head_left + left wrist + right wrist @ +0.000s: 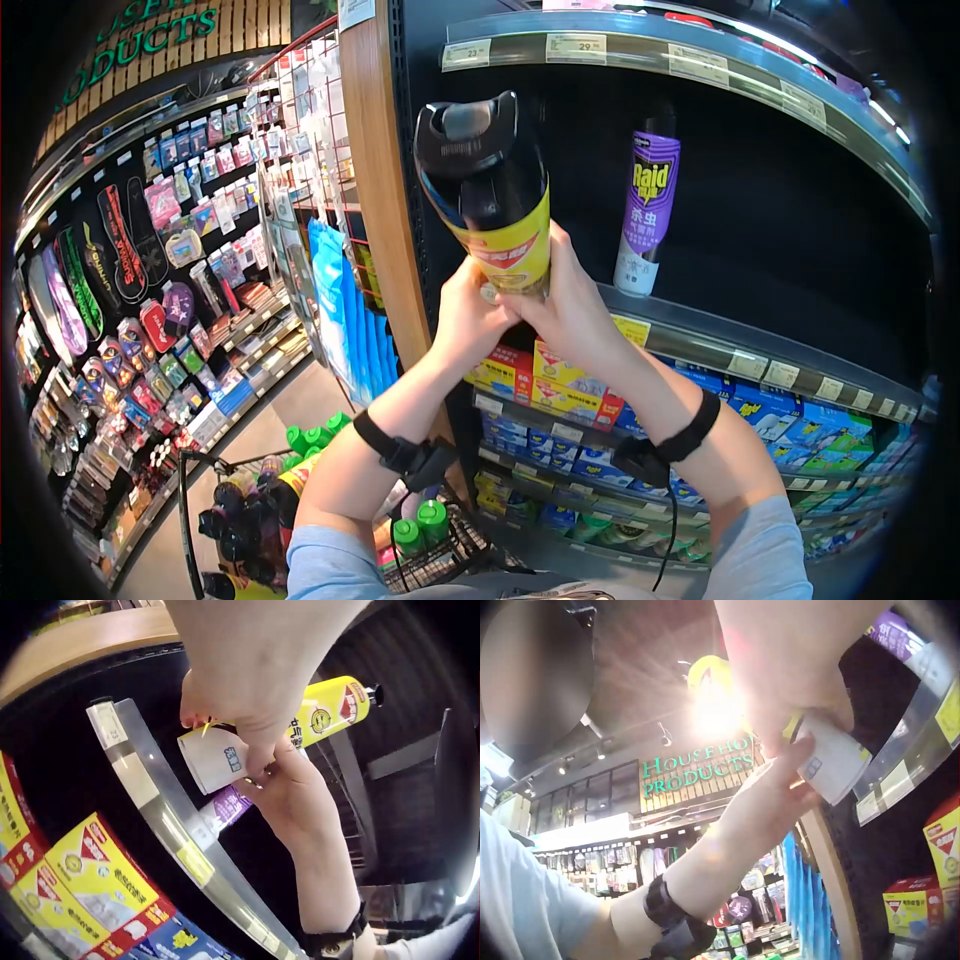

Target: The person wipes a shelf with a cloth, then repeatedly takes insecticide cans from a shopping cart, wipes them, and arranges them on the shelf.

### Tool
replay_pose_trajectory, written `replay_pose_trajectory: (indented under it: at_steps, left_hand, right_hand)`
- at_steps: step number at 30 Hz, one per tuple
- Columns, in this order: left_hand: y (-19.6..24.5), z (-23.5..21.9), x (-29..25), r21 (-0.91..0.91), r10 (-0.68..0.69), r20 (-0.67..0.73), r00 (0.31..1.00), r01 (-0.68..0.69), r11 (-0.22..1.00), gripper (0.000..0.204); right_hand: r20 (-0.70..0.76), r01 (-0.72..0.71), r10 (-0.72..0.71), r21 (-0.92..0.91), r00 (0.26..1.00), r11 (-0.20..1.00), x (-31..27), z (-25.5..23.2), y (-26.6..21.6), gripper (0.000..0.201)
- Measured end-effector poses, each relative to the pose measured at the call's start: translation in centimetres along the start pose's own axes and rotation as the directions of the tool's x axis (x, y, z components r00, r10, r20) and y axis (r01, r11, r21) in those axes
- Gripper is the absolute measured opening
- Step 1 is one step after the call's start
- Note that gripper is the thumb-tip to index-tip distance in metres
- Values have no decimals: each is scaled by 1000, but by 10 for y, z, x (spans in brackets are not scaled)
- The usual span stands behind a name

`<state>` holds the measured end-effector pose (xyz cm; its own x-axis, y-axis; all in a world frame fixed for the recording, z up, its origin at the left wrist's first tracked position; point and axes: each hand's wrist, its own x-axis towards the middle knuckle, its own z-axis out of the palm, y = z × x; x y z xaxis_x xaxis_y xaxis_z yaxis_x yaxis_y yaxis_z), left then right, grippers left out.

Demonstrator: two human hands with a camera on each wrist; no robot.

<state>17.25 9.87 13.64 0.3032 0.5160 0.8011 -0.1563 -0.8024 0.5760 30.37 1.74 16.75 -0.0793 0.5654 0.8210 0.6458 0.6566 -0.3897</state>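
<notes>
A yellow aerosol spray can [505,243] with a black cap stands upright in front of the shelf, cap uppermost. My left hand [468,312] grips its lower body from the left, while my right hand [572,310] holds it from the right. Both thumbs meet at the front near the base. The can's white bottom end [214,759] shows below the fingers in the left wrist view. Beyond it, a purple Raid spray can [652,205] stands on the dark shelf, to the right of my right hand.
Price tags line the shelf edge [780,368]. Yellow and red boxes [570,385] fill the shelf beneath. A cart [190,520] with several spray cans and green-capped containers stands low at left. A wooden post [375,170] and blue hanging packs [345,310] are left of the hands.
</notes>
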Motion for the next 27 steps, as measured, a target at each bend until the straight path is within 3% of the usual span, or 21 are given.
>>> replay_pose_trajectory:
  at_steps: [2, 3, 4, 6, 7, 8, 10, 14, 15, 21, 27]
  left_hand:
    - [-19, -5, 29, 44, -47, 26, 999, 46, 998, 47]
    - [-40, -5, 44, 192, 163, 21, 986, -164, 968, 50]
    - [-43, -7, 56, 185, 170, 19, 985, -170, 968, 50]
    - [-52, -8, 73, 248, -91, 53, 994, 75, 966, 54]
    - [-60, -5, 78, 261, 40, -15, 999, -35, 965, 60]
    - [-66, -5, 83, 256, 42, -15, 999, -37, 966, 60]
    - [-83, -5, 95, 296, -73, 65, 995, 51, 954, 62]
    - [-114, -7, 105, 164, -88, 199, 976, 56, 985, 61]
    - [-111, -8, 106, 237, -130, 196, 972, 82, 968, 61]
    - [-135, -6, 114, 170, -184, 185, 965, 153, 974, 63]
    - [-145, 1, 108, 270, -248, 125, 961, 208, 940, 66]
  right_hand:
    - [-9, 15, -15, -6, 1000, 1000, 21, 4, 19, 77]
    - [-13, 22, -23, -46, 1000, 999, 31, 6, 31, 78]
    - [-15, 30, -31, -86, 999, 996, 40, 8, 42, 80]
    - [-11, 12, -13, -104, 1000, 994, 53, 12, 62, 81]
    - [-23, -10, 8, -103, 1000, 995, 58, 15, 70, 82]
    - [-35, -34, 31, -101, 999, 994, 62, 18, 80, 83]
    - [-50, -11, 5, -126, 999, 992, 68, 24, 100, 83]
    - [-45, -127, 124, -88, 991, 988, 74, 36, 129, 80]
    - [-30, -144, 142, -81, 989, 986, 76, 38, 131, 79]
    - [-30, -182, 181, -36, 983, 983, 89, 52, 159, 74]
    - [-37, -263, 264, 32, 964, 964, 91, 55, 162, 72]
